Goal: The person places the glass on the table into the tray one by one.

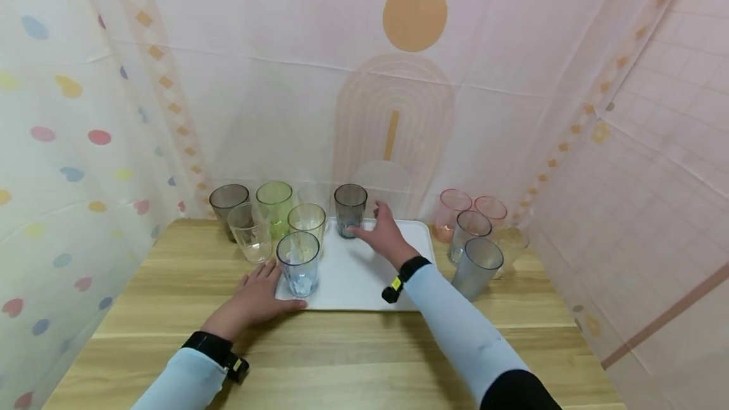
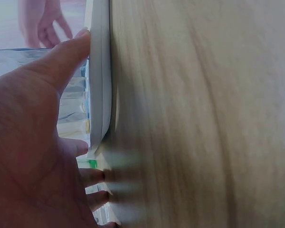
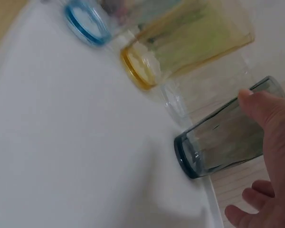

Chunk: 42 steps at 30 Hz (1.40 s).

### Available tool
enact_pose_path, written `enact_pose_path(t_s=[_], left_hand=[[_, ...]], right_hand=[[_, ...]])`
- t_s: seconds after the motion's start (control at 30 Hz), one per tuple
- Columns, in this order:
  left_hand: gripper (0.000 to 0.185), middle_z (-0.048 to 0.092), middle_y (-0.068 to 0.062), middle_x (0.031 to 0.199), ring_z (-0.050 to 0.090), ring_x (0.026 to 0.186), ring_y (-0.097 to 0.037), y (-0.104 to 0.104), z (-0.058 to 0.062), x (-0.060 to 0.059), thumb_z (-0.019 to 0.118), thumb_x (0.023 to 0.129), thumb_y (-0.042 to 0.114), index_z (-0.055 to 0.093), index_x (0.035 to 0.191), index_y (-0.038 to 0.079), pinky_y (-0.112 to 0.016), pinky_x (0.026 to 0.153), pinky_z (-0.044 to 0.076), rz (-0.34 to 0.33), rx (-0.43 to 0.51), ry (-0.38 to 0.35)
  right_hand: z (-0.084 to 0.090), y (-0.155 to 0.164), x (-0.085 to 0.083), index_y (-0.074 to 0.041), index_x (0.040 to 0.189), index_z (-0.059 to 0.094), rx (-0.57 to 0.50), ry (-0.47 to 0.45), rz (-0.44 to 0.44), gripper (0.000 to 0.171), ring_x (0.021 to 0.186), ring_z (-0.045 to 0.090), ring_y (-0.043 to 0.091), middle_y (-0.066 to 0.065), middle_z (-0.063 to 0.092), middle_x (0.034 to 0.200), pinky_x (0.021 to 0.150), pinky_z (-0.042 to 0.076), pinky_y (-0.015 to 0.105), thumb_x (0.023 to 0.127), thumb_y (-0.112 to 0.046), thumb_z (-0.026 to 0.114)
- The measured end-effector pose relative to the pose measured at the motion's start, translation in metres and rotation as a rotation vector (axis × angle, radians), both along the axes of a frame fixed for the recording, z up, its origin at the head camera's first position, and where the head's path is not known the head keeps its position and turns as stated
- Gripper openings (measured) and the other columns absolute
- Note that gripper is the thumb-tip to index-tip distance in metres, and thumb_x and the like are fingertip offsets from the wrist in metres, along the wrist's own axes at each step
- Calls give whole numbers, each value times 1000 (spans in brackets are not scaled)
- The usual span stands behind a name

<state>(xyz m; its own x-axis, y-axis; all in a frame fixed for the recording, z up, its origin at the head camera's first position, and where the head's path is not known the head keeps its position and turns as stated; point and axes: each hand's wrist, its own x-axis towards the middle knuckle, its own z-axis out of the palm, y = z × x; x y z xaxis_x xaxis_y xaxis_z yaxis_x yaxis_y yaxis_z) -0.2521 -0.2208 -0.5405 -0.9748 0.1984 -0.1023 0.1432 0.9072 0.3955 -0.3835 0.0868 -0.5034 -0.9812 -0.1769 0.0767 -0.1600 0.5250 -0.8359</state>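
A white tray [image 1: 364, 277] lies on the wooden table [image 1: 353, 359]. On it stand a blue cup [image 1: 298, 263], a yellow cup [image 1: 306, 223] and a dark grey cup [image 1: 350, 209]. My right hand [image 1: 373, 223] reaches to the dark grey cup [image 3: 223, 137] at the tray's far edge; its thumb [image 3: 263, 107] touches the cup's side while the other fingers hang loose and apart from it. My left hand [image 1: 259, 290] lies flat on the table at the tray's front left corner, its thumb [image 2: 61, 57] against the tray rim [image 2: 100, 71].
Left of the tray stand a brown-grey cup [image 1: 229, 202], a green cup [image 1: 274, 204] and a clear cup [image 1: 249, 233]. To the right cluster two pink cups [image 1: 452, 209] and two grey cups [image 1: 477, 266]. Patterned cloth walls close in the table on three sides.
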Motion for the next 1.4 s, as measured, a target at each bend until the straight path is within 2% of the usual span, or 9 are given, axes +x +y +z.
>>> enact_pose_path(t_s=[0.2,0.43,0.57,0.73,0.8,0.87,0.97,1.13,1.4], left_hand=[[130,23,-42,173,20,158,-66,-7,-2,0,78,85,81,34,166,-12,-85,123,16,11,-11,8],[131,23,-42,172,21,157,-66,-7,-1,0,78,86,81,33,165,-14,-86,122,17,1,-13,16],[131,23,-42,172,21,157,-66,-5,2,1,78,86,80,34,165,-13,-86,122,17,2,-5,18],[131,22,-42,172,19,158,-67,-7,1,0,77,86,81,33,166,-13,-86,122,15,7,0,14],[132,22,-42,172,19,157,-67,-8,0,0,77,86,82,32,166,-13,-86,122,15,11,-4,14],[132,21,-42,172,19,157,-67,-9,-1,-1,76,86,82,32,166,-14,-86,122,14,15,-5,14],[133,21,-42,172,18,157,-67,-10,-1,-1,76,86,82,31,166,-14,-86,122,13,18,-3,14],[134,20,-42,173,18,158,-67,-10,-3,-3,76,86,83,31,166,-14,-86,122,12,19,3,21],[133,21,-42,173,18,158,-67,-9,-3,-5,75,85,84,32,166,-12,-87,122,13,16,-1,12]], right_hand=[[-12,32,61,-4,172,25,-17,6,18,105,158,42,39,22,42,170,126,40,54,97,-42,88],[-16,84,137,-7,166,39,-39,84,48,85,154,48,40,17,50,167,124,43,60,99,-27,88],[-15,121,162,-4,153,53,-67,169,-44,66,139,62,36,18,64,150,116,51,58,100,-20,87],[-16,160,182,-4,123,70,-57,231,-270,28,105,74,22,10,78,114,94,63,36,101,-13,85],[-18,170,187,-4,119,72,-61,216,-351,23,100,72,19,7,77,109,88,61,27,101,-13,84],[-19,178,189,-2,124,69,-84,186,-414,29,104,70,21,11,75,113,87,58,20,102,-15,84],[-19,188,184,2,138,59,-140,145,-466,49,120,66,29,18,67,132,99,56,30,102,-19,85],[-18,195,161,2,161,34,-210,115,-489,85,149,47,43,24,43,161,121,44,60,100,-26,86],[-30,189,133,-2,167,25,-243,125,-484,100,160,33,46,27,33,171,130,30,65,97,-30,90]])
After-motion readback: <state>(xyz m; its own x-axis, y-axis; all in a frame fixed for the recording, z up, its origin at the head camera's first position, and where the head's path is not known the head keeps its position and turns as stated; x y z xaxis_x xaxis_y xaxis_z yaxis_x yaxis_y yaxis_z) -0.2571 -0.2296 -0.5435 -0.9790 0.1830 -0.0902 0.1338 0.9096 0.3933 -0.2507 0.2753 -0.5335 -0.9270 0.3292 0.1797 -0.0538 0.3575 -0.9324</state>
